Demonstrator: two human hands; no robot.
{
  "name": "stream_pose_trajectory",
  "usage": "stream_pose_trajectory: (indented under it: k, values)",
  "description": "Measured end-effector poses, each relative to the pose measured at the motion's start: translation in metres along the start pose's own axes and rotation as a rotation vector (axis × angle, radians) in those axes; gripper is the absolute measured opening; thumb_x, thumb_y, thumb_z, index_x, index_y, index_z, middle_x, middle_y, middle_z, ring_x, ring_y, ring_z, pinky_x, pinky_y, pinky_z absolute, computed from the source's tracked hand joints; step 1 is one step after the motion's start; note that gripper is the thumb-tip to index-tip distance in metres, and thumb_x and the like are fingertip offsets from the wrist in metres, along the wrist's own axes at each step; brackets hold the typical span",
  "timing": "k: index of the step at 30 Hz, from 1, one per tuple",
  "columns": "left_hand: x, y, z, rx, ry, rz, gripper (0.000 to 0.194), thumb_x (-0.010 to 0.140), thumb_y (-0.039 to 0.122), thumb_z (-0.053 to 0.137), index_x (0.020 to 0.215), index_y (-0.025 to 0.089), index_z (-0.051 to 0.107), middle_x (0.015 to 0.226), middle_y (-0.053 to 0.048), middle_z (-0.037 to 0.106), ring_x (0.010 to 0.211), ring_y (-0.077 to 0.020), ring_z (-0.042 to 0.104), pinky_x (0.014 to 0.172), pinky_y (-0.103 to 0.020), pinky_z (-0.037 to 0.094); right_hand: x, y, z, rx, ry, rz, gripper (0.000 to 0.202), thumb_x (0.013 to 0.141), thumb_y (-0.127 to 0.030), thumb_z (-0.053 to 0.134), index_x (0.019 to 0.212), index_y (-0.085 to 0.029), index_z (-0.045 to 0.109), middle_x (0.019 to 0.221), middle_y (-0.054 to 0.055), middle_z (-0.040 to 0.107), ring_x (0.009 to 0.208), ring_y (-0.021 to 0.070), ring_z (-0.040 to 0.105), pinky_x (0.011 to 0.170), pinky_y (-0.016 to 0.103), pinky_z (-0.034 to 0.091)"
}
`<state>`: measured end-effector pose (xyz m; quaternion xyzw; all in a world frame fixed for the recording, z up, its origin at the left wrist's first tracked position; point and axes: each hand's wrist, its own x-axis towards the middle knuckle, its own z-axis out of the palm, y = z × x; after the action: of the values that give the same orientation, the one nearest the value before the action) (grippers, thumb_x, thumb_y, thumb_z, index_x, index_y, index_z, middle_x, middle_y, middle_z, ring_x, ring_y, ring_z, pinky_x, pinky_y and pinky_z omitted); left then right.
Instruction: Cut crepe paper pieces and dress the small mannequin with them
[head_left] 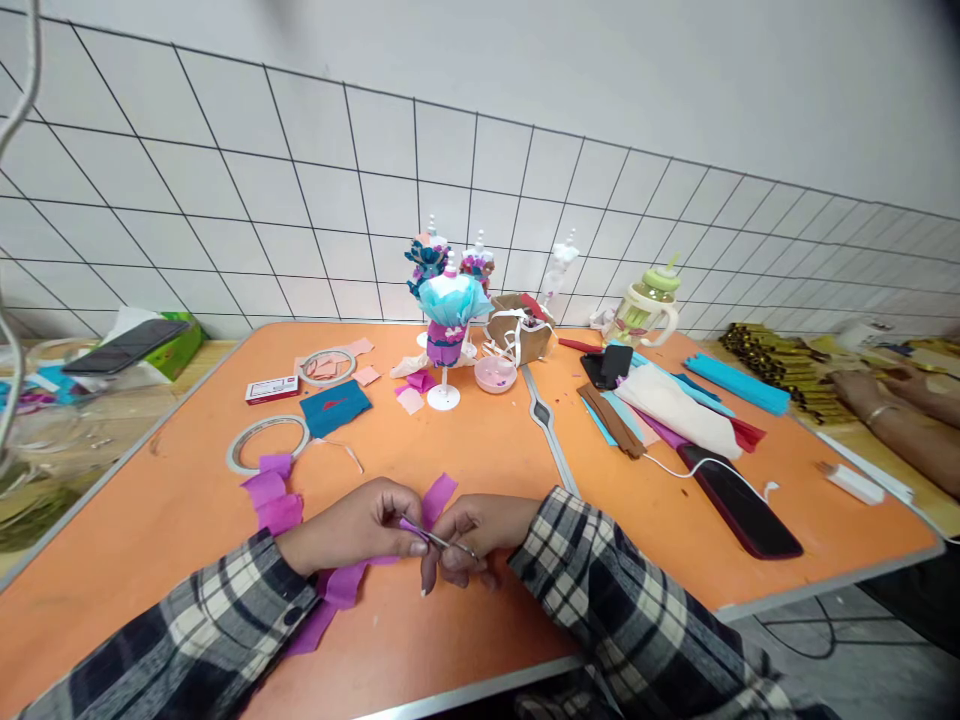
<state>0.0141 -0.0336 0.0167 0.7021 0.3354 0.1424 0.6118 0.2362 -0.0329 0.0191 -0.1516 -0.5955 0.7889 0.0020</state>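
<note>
My left hand [364, 525] is closed, pinching a purple crepe paper strip [343, 588] near the front of the table. The strip trails leftward beneath my left wrist. My right hand [484, 525] grips small metal scissors [435, 540], whose blades point left at the pinched paper. A purple piece [439, 498] sticks up between my hands, and its lower end is hidden by the fingers. Several cut purple pieces [280, 514] lie left of my left wrist. Beyond my hands, a small dress-form figure [448, 340] in blue and purple paper stands on a white base.
Left lie tape rolls [238, 462], a small box [271, 390] and blue paper [337, 408]. A pink dish [495, 376] and a brown container [525, 345] stand at the back. Right are crepe strips [675, 405], a phone [742, 505] and a bottle [641, 318]. Another person's arms [892, 405] rest far right.
</note>
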Motion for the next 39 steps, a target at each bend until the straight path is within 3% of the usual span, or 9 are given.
stream_pose_trajectory:
  k: [15,22,29,39]
  values:
    - [0.0,0.001,0.001,0.003,-0.036,-0.038,0.033,0.071,0.04,0.074,0.063,0.013,0.056,0.055,0.006,0.05,0.052,-0.0075,0.039,0.047,-0.017,0.029,0.007,0.01,-0.002,0.0,0.021,0.033,0.04,0.075,-0.046,0.071,0.095,-0.012,0.066,0.068,-0.002,0.05,0.059,0.0085,0.053,0.045,0.015,0.049]
    - [0.0,0.001,-0.001,0.013,-0.051,-0.042,0.034,0.071,0.04,0.074,0.06,0.014,0.055,0.051,0.008,0.043,0.048,-0.0063,0.033,0.046,-0.018,0.026,0.01,0.014,-0.002,-0.026,0.037,0.058,0.036,0.073,-0.041,0.074,0.094,-0.012,0.066,0.071,0.0,0.053,0.063,0.0087,0.053,0.045,0.013,0.049]
    - [0.0,0.0,-0.001,0.049,-0.1,-0.089,0.039,0.071,0.046,0.073,0.061,0.014,0.054,0.053,0.007,0.043,0.051,-0.007,0.033,0.047,-0.019,0.025,0.012,0.017,-0.002,-0.042,0.024,0.071,0.044,0.071,-0.05,0.073,0.094,-0.013,0.066,0.071,0.0,0.053,0.063,0.0105,0.054,0.046,0.02,0.054]
    - [0.0,0.003,0.001,0.044,-0.137,-0.089,0.038,0.07,0.045,0.073,0.059,0.014,0.054,0.052,0.007,0.042,0.05,-0.0069,0.032,0.046,-0.018,0.025,0.011,0.018,-0.003,-0.065,0.019,0.082,0.046,0.072,-0.05,0.073,0.096,-0.012,0.066,0.071,0.0,0.054,0.06,0.0096,0.055,0.047,0.02,0.054]
